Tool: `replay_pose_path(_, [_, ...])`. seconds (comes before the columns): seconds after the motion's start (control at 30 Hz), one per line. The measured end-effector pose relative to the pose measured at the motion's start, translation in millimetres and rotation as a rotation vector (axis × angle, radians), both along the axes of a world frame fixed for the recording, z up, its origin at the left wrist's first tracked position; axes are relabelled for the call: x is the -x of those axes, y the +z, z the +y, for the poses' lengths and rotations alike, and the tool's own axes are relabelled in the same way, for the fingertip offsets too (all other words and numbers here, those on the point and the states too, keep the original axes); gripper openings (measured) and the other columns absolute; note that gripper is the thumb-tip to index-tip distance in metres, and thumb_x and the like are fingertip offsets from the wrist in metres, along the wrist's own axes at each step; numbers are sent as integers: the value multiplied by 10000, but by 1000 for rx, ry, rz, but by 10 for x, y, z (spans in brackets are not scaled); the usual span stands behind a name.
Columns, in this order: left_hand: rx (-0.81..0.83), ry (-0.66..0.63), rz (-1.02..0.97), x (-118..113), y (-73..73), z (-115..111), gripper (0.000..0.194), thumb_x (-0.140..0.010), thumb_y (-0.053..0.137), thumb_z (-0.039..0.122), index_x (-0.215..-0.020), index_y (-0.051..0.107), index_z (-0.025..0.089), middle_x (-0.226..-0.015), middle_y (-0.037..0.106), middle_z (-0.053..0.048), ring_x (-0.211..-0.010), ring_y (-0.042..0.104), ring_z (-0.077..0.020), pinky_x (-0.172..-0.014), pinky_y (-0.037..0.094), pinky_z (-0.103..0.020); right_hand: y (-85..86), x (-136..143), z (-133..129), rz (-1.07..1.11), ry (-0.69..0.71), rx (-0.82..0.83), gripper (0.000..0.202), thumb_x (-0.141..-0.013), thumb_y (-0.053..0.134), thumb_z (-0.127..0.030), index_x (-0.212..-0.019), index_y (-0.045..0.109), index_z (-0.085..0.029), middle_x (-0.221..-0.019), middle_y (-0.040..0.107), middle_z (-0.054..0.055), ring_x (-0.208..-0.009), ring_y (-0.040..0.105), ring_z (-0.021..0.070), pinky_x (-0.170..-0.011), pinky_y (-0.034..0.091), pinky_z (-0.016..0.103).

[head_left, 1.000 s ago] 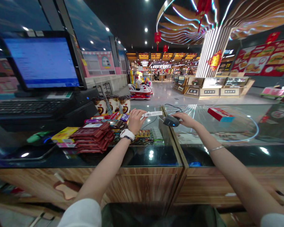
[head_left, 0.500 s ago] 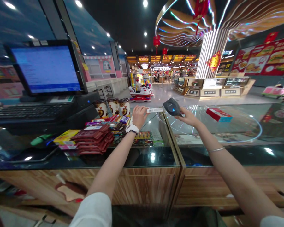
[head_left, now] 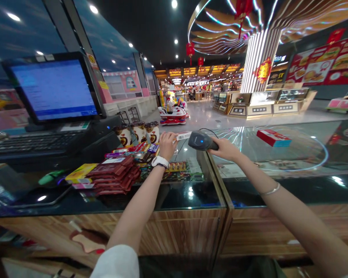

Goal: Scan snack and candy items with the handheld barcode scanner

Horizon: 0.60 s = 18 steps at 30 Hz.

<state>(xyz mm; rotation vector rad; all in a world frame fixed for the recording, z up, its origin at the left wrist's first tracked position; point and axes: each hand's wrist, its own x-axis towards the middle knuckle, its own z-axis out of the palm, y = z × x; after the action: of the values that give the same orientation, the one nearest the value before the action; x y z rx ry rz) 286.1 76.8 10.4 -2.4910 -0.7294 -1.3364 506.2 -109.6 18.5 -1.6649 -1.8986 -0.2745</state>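
Above the glass counter, my left hand pinches a thin pale strip that shows barcode-like marks. My right hand is wrapped round the handle of a dark barcode scanner with a lit blue spot. The scanner's head points left and sits close to the strip's right end. Left of my left hand lie colourful snack packs and a stack of dark red packets. Three cups with dark lids stand behind them.
A lit monitor and a black keyboard stand at the left. Beside the packets is a yellow box. A red and blue box lies on the right-hand glass counter. A cable hangs near the scanner.
The scanner in my right hand has moved left and turned from facing up-left to pointing left, nearer the strip. My left hand still grips the strip and has shifted slightly left in view.
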Motion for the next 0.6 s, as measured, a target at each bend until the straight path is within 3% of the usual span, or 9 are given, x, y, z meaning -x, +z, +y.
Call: replay_pose_path(0.6, [-8,18,45,16,-70,56,134,-902,592,193,-1008,666,229,-1005,692,-67,-1013,629,-265,-1114,380,-494,11,77,-31,-97,-119,55,337,-876,582,-438,-1102,653,-198,-849,754,93,-782,695,293,-625,402,304])
